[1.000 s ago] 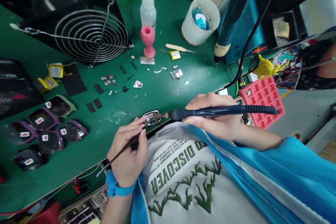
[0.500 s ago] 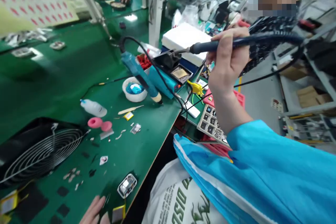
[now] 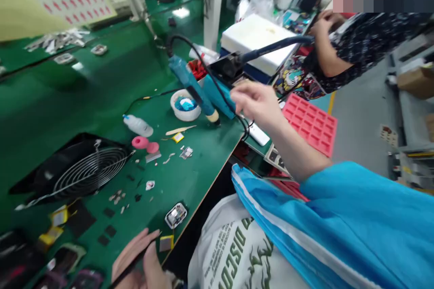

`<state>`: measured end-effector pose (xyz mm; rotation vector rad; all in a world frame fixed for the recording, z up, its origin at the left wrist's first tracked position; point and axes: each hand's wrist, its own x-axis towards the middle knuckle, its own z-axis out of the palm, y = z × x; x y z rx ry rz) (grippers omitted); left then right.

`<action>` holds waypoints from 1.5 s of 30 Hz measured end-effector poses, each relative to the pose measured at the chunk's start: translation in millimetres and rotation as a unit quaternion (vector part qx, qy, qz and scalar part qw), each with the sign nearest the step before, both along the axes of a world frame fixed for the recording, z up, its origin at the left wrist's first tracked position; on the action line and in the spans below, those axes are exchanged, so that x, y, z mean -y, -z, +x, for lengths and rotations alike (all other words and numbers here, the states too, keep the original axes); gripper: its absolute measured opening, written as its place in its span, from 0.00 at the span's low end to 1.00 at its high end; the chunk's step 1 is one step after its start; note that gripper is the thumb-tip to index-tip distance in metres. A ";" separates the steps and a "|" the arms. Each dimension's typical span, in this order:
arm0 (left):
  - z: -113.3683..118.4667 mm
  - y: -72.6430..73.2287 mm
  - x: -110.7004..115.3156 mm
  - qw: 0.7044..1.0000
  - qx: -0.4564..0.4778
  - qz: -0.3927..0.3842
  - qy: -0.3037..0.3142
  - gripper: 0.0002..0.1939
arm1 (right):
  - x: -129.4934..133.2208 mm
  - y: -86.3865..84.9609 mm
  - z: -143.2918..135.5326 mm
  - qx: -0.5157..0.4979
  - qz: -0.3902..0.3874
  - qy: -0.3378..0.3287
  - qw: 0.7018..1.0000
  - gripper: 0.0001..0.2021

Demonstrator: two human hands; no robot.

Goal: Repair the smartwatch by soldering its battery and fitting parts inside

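My right hand [image 3: 256,101] is in front of the soldering station, fingers curled together, with nothing visible in them. Behind it, the soldering iron [image 3: 267,49] rests with its tip end in the dark holder [image 3: 232,65]. At the bottom, my left hand [image 3: 135,259] is closed round thin dark tweezers [image 3: 134,263], their point towards the upper right. Just beyond that hand lies an opened small device [image 3: 176,215] with its circuit board showing. A yellow-edged battery [image 3: 166,243] sits beside it, near the table edge.
A blue electric screwdriver [image 3: 195,90] hangs beside a white tub [image 3: 185,105]. A fan with a wire guard [image 3: 91,169] stands on the left. A pink tray [image 3: 310,124] lies to the right; a co-worker's arm [image 3: 334,56] is behind it.
The soldering iron has gone from my right hand into the holder, and that hand has come down and left. My left hand has come further into view. The view has shifted.
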<state>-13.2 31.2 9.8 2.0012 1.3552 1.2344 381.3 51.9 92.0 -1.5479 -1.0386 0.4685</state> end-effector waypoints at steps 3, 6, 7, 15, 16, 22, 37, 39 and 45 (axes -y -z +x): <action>25.4 -10.1 7.3 0.993 -0.053 0.084 0.060 0.09 | 26.1 31.2 -76.6 -0.124 -0.087 -0.330 0.932 0.22; 40.0 -12.0 8.1 0.982 -0.101 0.087 0.136 0.10 | 41.1 55.0 -133.8 -0.170 -0.090 -0.460 0.867 0.20; 41.8 -12.0 7.3 0.979 -0.115 0.083 0.146 0.10 | 42.1 59.6 -142.7 -0.166 -0.084 -0.457 0.870 0.18; 21.0 -2.7 -1.1 0.957 -0.236 0.015 0.168 0.17 | 22.6 70.5 -109.6 0.124 0.002 -0.339 0.933 0.11; 19.0 -0.6 -0.3 0.962 -0.233 0.012 0.145 0.17 | 22.2 72.9 -107.1 0.129 -0.002 -0.340 0.932 0.11; 3.7 4.8 -2.5 0.983 -0.179 -0.026 0.019 0.17 | 24.3 78.3 -108.7 0.143 -0.047 -0.313 0.938 0.19; -21.9 -6.7 -14.1 0.935 -0.342 -0.003 0.098 0.17 | 6.6 52.9 -126.8 0.511 -0.133 -0.301 0.794 0.16; -27.0 -4.9 -10.5 0.943 -0.319 0.007 0.098 0.16 | 14.5 62.8 -142.6 0.483 -0.065 -0.364 0.794 0.17; -33.2 2.1 0.8 0.964 -0.232 0.018 0.128 0.15 | 21.4 88.1 -184.4 0.425 -0.009 -0.445 0.788 0.14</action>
